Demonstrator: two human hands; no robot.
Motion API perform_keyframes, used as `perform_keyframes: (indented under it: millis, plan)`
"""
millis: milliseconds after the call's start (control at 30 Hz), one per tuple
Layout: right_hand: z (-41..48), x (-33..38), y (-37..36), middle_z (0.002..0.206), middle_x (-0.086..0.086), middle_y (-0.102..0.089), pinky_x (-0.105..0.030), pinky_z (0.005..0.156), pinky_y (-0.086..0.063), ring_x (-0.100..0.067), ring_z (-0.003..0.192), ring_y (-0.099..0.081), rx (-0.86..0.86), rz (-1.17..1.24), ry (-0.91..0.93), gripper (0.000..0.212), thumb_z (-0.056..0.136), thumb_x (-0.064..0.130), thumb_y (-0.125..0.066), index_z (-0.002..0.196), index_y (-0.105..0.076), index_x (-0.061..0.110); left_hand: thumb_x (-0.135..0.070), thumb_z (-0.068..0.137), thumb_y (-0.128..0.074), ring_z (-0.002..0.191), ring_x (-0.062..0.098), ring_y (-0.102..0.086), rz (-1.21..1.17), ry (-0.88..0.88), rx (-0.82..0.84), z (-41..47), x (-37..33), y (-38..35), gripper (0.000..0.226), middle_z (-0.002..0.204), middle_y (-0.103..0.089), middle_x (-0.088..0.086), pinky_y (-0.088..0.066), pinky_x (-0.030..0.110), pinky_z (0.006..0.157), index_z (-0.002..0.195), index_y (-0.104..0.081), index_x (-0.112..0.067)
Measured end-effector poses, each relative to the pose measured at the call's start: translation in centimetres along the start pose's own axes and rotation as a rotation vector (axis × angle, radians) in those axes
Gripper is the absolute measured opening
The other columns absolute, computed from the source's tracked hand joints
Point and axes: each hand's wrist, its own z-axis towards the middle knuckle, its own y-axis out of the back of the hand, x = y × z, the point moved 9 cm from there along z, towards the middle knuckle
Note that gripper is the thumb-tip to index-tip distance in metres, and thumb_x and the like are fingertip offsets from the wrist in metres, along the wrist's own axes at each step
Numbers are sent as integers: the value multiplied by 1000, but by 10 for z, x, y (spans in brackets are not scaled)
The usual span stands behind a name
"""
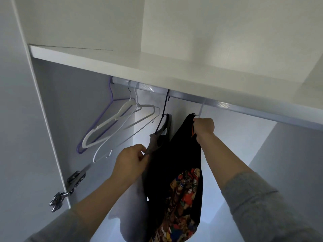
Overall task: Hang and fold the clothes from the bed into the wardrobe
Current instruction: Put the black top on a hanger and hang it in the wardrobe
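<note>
Head cam, R hand (203, 128) fingers curled tight round neck of black printed top (174, 154), its white hanger hook (201, 107) up at wardrobe rail (230, 104), L hand (131, 163) pinching grey garment (129, 206) on dark hanger (163, 117) just beside it, spare hangers (108, 126) (purple, white) further left on rail

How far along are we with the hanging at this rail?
Done: a grey garment hangs on a dark hanger on the rail. In hand: the right hand grips the black printed garment at its white hanger, hook at the rail; the left hand pinches the grey one. Left: empty hangers wait; the bed is out of view.
</note>
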Motion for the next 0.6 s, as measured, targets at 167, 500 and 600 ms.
perform_keyframes:
  millis: [167,500,600]
  plan:
    - [7,-29,-8,69,-8,-44,-29,52,-31,-23,65,-44,26,-54,-22,36,98,15,-51,64,-39,14,-21,85,-65,63,16,-62,-10,-1,-6,-2,-2,3,6,66,-65,-2,-51,30,67,86,-69,-17]
    - [-11,-29,3,88,-7,-56,-25,66,-44,-19,76,-54,133,-263,119,21,100,23,-44,92,-57,9,-23,84,-69,66,14,-62,-16,22,17,-5,-1,0,8,68,-65,-4,-49,26,66,90,-69,-17]
    - [-38,-29,26,135,-11,-50,-29,96,-43,-23,118,-52,109,-243,249,46,99,22,-48,142,-40,10,-22,84,-70,68,12,-62,-30,20,46,-13,-4,-5,13,73,-66,-6,-49,25,68,95,-67,-18]
